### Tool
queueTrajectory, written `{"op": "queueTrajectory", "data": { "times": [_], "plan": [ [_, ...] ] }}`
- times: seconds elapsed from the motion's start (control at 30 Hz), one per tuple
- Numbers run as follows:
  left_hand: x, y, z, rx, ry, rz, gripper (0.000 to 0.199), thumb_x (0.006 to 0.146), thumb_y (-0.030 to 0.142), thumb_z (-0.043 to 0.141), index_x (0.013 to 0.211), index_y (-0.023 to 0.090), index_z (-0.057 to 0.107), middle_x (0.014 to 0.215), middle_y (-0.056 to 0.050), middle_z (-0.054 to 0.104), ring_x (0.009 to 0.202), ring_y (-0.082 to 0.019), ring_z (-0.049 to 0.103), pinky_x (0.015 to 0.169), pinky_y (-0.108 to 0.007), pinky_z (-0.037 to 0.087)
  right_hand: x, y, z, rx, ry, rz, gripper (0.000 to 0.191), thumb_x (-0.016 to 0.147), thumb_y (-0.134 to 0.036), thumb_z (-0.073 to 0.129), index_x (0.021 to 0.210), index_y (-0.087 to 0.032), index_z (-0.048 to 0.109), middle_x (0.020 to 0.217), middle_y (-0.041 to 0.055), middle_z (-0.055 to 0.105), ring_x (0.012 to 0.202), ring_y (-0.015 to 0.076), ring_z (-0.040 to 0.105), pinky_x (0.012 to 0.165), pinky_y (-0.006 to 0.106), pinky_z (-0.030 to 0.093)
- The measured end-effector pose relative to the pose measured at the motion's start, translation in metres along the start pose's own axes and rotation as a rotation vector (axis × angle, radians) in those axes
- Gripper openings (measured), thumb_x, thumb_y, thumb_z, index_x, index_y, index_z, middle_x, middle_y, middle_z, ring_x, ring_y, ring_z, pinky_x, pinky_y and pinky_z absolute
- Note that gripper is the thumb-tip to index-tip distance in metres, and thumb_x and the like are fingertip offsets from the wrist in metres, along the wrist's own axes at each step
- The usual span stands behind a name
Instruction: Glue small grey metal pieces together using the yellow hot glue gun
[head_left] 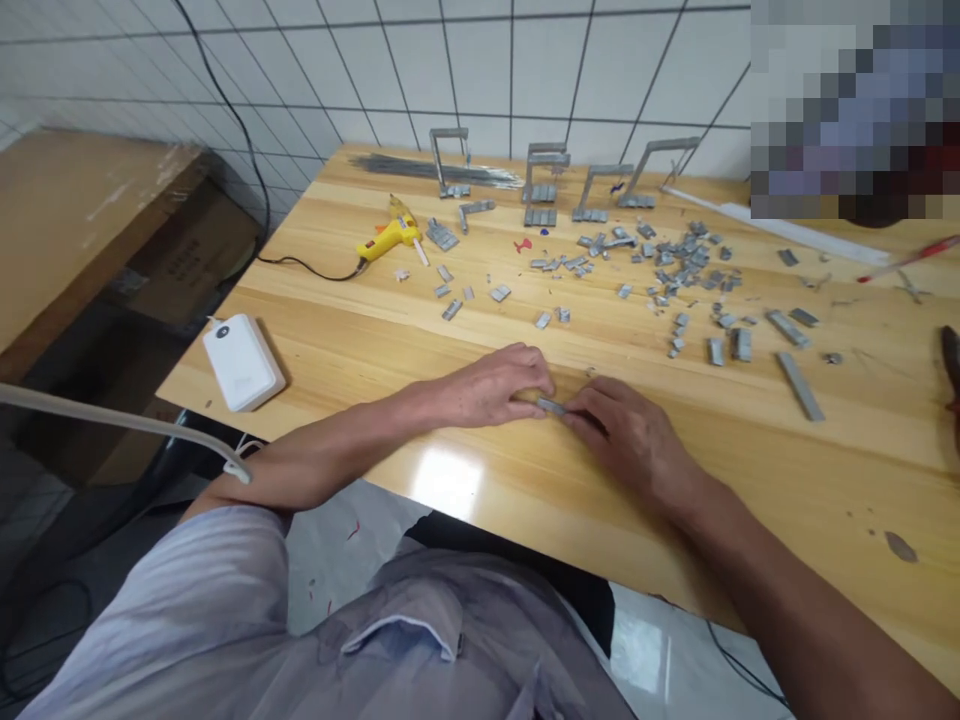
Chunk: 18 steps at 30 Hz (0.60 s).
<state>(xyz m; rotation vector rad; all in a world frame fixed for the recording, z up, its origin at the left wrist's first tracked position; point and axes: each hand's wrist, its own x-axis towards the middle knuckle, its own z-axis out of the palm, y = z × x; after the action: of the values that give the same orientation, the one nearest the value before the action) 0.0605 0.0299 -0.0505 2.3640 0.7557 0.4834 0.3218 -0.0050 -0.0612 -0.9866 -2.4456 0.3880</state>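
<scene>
Near the table's front edge, my left hand point(499, 385) and my right hand point(626, 430) meet over a small grey strip point(553, 405). The fingers of both are closed on it, one hand at each end. Many cut grey pieces point(686, 255) lie scattered beyond my right hand, and a longer grey bar point(799, 386) rests to its right. Behind them stand several small grey frames point(546, 185) on flat bases. A yellow hot glue gun point(394, 235) lies on its side at the back left, its cord running off leftward.
A white power bank point(241, 362) sits at the table's left edge. Thin grey rods point(427, 170) lie along the wall, with a white strip point(795, 230) at the back right. A red pen point(911, 258) is far right. Cardboard boxes point(90, 215) stand left of the table point(360, 350).
</scene>
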Motion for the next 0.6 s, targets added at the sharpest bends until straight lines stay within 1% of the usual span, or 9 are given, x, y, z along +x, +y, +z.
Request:
{"op": "queueTrajectory", "data": {
  "times": [0.07,0.17,0.33,0.4,0.5,0.6],
  "plan": [
    [-0.0008,-0.0005,-0.0022,-0.03,-0.003,0.024,0.011,0.104,0.027,0.073,0.107,0.016,0.076,0.107,-0.011,0.075,0.106,-0.023,0.068,0.098,-0.038,0.053,0.0004,-0.0005,-0.0005,-0.002,-0.013,0.007,0.024,0.111,-0.029,0.057,0.095,-0.019,0.072,0.091,0.0091,0.073,0.084,0.0231,0.07,0.074,0.034,0.052],
    [0.0005,-0.001,-0.0014,-0.069,0.005,0.043,0.014,0.107,0.023,0.066,0.101,0.018,0.077,0.097,-0.008,0.076,0.099,-0.021,0.069,0.096,-0.036,0.053,0.0006,-0.0004,-0.0007,0.004,-0.029,0.019,0.025,0.111,-0.029,0.056,0.096,-0.018,0.073,0.093,0.0099,0.074,0.086,0.0232,0.069,0.076,0.034,0.052],
    [0.0041,0.0013,0.0011,-0.11,0.021,-0.006,0.008,0.102,0.019,0.073,0.096,0.019,0.079,0.092,-0.006,0.077,0.095,-0.02,0.069,0.093,-0.034,0.052,0.0004,0.0001,-0.0012,-0.012,-0.052,0.025,0.026,0.112,-0.03,0.054,0.096,-0.021,0.073,0.092,0.0095,0.074,0.086,0.023,0.069,0.075,0.034,0.052],
    [0.0054,0.0021,0.001,-0.104,0.009,-0.036,0.006,0.1,0.018,0.076,0.095,0.02,0.079,0.092,-0.006,0.076,0.096,-0.02,0.069,0.094,-0.034,0.052,0.0001,0.0007,-0.002,-0.016,-0.06,0.04,0.023,0.111,-0.03,0.055,0.098,-0.021,0.072,0.093,0.0091,0.074,0.085,0.0231,0.069,0.074,0.034,0.052],
    [0.0066,0.0016,0.0008,-0.079,-0.016,-0.054,0.005,0.099,0.018,0.077,0.094,0.019,0.077,0.092,-0.005,0.076,0.097,-0.02,0.069,0.094,-0.034,0.052,-0.001,0.002,-0.0023,-0.008,-0.046,0.046,0.017,0.109,-0.032,0.059,0.104,-0.021,0.071,0.096,0.009,0.074,0.088,0.0242,0.071,0.076,0.036,0.054],
    [0.0072,0.0019,0.0006,-0.056,-0.03,-0.062,0.003,0.099,0.019,0.078,0.096,0.019,0.077,0.092,-0.006,0.076,0.098,-0.021,0.069,0.093,-0.034,0.052,-0.0019,0.0034,-0.0013,-0.017,-0.044,0.037,0.017,0.108,-0.031,0.059,0.102,-0.021,0.072,0.095,0.008,0.073,0.087,0.0242,0.071,0.075,0.036,0.054]
  ]
}}
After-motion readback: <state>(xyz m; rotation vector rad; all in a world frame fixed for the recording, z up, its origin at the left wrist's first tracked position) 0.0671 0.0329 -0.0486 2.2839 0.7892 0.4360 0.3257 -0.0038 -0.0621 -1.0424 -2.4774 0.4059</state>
